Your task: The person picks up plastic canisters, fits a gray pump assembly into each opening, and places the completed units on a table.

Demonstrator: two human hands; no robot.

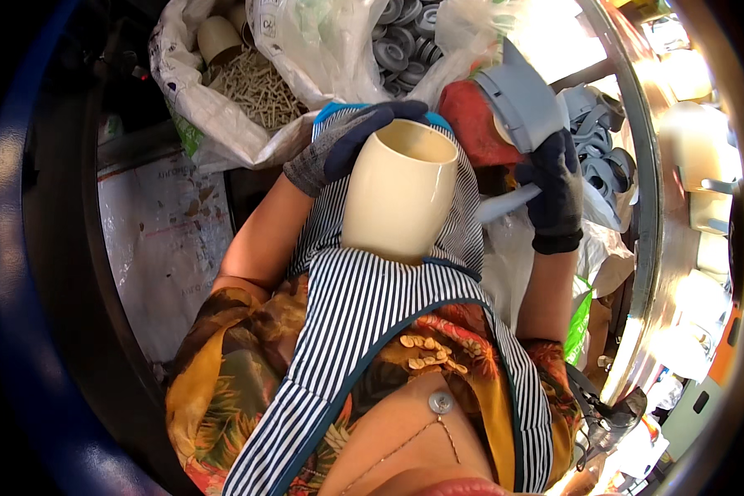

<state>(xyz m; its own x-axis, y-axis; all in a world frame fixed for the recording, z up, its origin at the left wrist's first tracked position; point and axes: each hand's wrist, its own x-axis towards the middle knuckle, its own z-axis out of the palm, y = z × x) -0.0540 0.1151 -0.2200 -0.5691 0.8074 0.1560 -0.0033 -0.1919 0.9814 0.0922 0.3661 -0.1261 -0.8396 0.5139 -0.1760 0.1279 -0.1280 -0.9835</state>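
A cream, barrel-shaped plastic jug body (393,202) rests in my lap against the striped apron, its wide opening tilted up and away from me. My left hand (351,140), in a dark-palmed grey glove, is closed on its far left side, with the fingers curled behind the rim. Off to the right, my gloved right hand (554,186) grips a blue-grey plastic collar with a handle (521,103) and holds it up, apart from the jug body. The handle reaches down to the left below that hand. Part of the collar's grip is hidden by my fingers.
A white sack (182,91) at the far left holds many screws (256,87) and cream parts. Grey round lids (397,50) fill a plastic bag beyond my lap. More blue-grey handles (599,157) lie right, beside a metal frame bar (649,207); cream jugs (703,157) stand past it.
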